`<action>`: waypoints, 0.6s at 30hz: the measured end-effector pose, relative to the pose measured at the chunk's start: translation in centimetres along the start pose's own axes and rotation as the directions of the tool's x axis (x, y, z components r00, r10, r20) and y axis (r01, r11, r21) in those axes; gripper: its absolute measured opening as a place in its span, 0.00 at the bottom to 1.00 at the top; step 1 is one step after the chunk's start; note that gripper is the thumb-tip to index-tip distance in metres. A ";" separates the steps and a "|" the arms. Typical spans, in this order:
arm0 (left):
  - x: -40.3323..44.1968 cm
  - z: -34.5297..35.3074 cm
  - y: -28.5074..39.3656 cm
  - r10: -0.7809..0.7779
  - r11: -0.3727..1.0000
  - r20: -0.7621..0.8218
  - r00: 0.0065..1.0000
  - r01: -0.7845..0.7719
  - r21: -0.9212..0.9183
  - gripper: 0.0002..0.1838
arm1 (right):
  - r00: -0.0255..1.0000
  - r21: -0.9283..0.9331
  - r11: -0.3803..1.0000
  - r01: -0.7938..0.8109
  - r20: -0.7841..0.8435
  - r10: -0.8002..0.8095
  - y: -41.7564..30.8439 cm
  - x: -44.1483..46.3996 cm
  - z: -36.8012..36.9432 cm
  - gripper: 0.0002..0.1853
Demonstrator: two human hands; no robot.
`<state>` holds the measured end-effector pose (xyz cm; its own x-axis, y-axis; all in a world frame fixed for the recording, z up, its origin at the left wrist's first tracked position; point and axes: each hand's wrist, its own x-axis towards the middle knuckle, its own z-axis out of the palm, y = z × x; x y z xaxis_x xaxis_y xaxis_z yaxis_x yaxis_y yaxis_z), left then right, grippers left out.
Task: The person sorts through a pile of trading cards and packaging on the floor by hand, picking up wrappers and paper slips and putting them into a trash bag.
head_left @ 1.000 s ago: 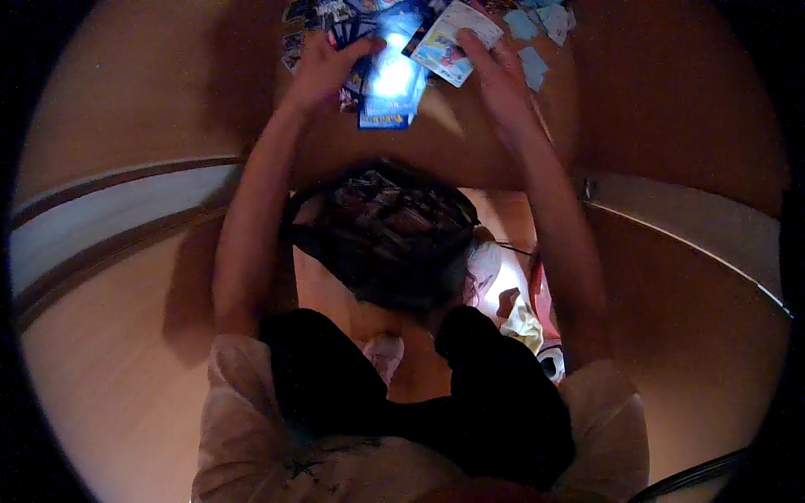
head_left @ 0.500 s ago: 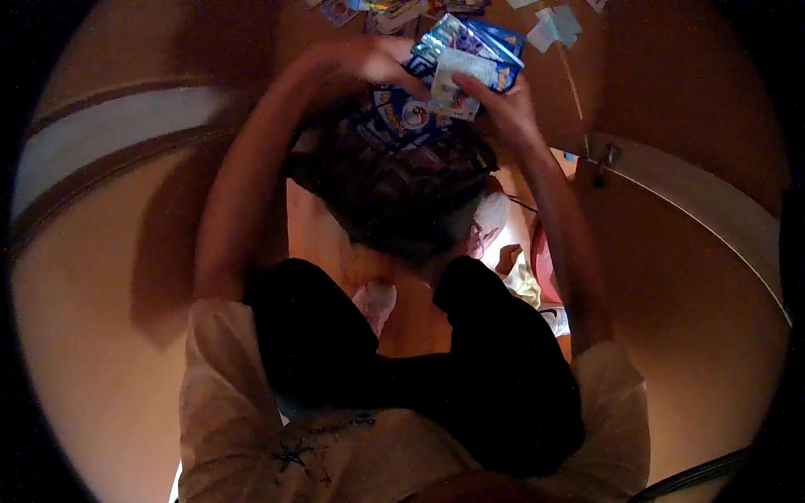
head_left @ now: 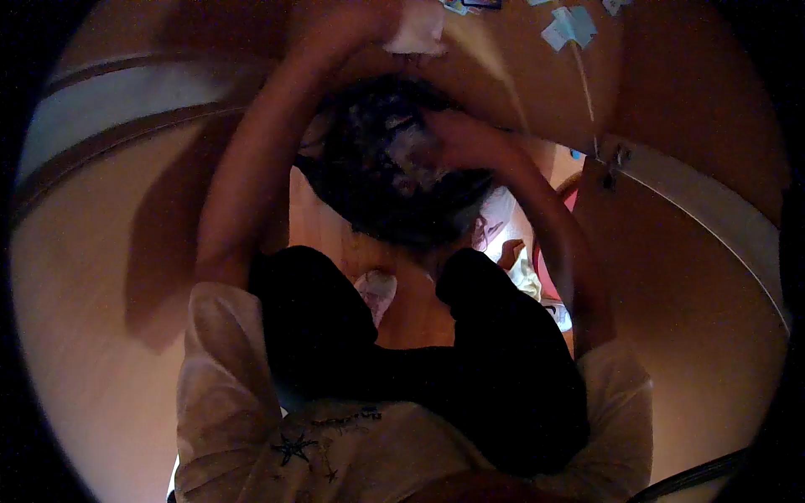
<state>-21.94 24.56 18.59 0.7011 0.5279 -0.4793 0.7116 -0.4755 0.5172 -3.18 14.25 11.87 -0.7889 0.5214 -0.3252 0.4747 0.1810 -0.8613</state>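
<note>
A dark open bag (head_left: 377,210) with cards inside sits below the table's edge, above my knees. My right hand (head_left: 453,138) reaches into the bag's mouth from the right; its fingers are dark and blurred among the cards (head_left: 411,151). My left hand (head_left: 407,29) is at the top of the view, brightly lit and beyond the bag, over the wooden table (head_left: 495,84). Its fingers are too washed out to make out, and so is anything in them.
Pale blue card pieces (head_left: 570,29) lie on the table at the top right. Part of a dark-edged card (head_left: 482,3) shows at the top edge. A metal latch (head_left: 619,158) is at the right. Light-coloured items (head_left: 524,272) lie on the floor at the right.
The blue and silver cards that were between my hands are out of sight from there. My right hand has moved down into the bag, and my left hand has moved up.
</note>
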 end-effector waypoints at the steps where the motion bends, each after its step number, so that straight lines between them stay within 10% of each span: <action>1: 0.8 -0.3 0.2 0.005 1.000 0.000 1.000 -0.005 -0.028 0.16 | 0.987 -0.216 0.975 -0.054 0.139 0.085 -0.8 0.6 0.2 0.32; 6: 3.0 0.1 -0.7 -0.052 0.988 -0.329 0.943 0.001 -0.154 0.18 | 0.990 -0.427 0.903 -0.043 0.102 0.096 -4.5 -0.9 -0.7 0.39; 8: 3.2 -1.4 -0.9 -0.003 0.995 -0.453 0.892 -0.041 -0.087 0.19 | 0.874 -0.413 0.901 0.133 -0.379 -0.303 -6.3 -2.0 -2.0 0.38; 14: 2.8 -4.1 0.1 -0.127 0.968 -0.572 0.810 -0.025 -0.250 0.17 | 0.933 -0.291 0.902 0.320 -0.067 -0.353 -8.1 -3.6 -5.7 0.24; 18: 3.7 -4.3 -0.3 -0.220 0.963 -0.692 0.687 0.041 -0.265 0.21 | 0.914 -0.250 0.939 0.236 -0.271 -0.302 -7.1 -3.1 -10.1 0.20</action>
<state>-19.80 29.71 19.73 0.2943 0.9545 0.0479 0.7025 -0.2500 0.6663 -0.20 19.81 22.95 -0.7589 0.6476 0.0684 0.3571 0.5018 -0.7878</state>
